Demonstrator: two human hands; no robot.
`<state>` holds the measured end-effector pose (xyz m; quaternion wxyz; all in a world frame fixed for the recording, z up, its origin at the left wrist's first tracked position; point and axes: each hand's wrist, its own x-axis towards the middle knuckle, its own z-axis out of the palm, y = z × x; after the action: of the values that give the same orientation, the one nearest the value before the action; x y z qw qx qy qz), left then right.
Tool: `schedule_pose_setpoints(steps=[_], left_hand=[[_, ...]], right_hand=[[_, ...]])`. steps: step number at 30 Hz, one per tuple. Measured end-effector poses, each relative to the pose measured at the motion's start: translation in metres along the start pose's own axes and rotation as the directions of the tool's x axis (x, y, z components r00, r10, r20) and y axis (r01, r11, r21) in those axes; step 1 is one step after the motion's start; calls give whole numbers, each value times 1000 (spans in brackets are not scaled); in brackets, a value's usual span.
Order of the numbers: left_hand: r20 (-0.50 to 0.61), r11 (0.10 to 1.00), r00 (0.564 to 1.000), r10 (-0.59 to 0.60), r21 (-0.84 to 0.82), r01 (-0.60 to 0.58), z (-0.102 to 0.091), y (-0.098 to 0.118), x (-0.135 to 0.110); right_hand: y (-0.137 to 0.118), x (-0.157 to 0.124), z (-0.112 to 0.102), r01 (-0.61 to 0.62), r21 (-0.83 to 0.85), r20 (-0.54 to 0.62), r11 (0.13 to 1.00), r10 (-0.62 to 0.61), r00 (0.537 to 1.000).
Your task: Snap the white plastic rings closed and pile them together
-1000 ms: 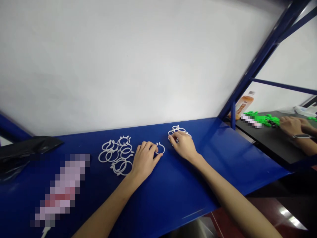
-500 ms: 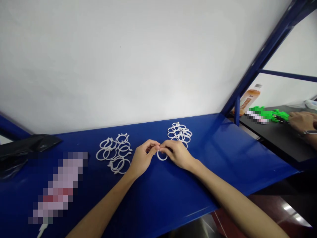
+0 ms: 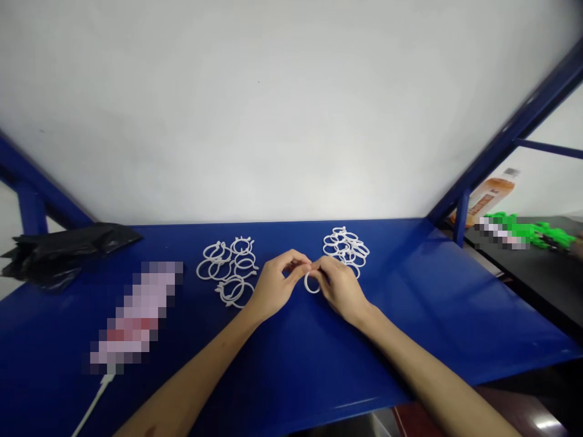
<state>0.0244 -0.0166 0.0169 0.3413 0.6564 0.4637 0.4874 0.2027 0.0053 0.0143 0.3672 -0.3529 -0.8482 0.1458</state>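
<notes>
A single white plastic ring point(image 3: 312, 291) hangs below my fingertips, just above or against the blue tabletop. My left hand point(image 3: 283, 279) pinches at its top from the left, thumb and forefinger together. From the other side, my right hand point(image 3: 340, 286) grips the same part, fingers bent and closed. The small piece at the top of the ring is hidden by the fingertips. Left of my hands lies a loose group of white rings point(image 3: 230, 264) with small knobbed ends. Another pile of white rings point(image 3: 344, 246) rests behind my right hand, partly covered by it.
A black plastic bag point(image 3: 68, 249) lies at the left on the blue table point(image 3: 396, 267). Nearer is a blurred-out pink item point(image 3: 136, 309) with a white cable point(image 3: 88, 413). Beyond the blue frame at right stand an orange-labelled bottle point(image 3: 489, 197) and green pieces point(image 3: 523, 230); part of another person's hand shows there.
The camera view has turned, shifting the table and its objects in the picture. Both hands stay together at the ring's top, with only slight finger movement.
</notes>
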Motion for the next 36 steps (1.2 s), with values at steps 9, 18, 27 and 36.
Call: schedule_pose_setpoints(steps=[9,18,27,36], left_hand=[[-63,996,995,-75,-46,72,2,-13,0],[-37,994,994,-107,10,107,7,-21,-3],[3,989,989,-149,2,149,6,-21,-3],[24,990,990,-139,26,139,7,-9,-2]], right_hand=[[5,1,-3,53,14,24,999,-53,998],[4,-2,-6,223,-103,109,969,-212,971],[8,-4,-5,282,-213,170,935,-248,954],[2,4,-6,-172,-297,57,939,197,979]])
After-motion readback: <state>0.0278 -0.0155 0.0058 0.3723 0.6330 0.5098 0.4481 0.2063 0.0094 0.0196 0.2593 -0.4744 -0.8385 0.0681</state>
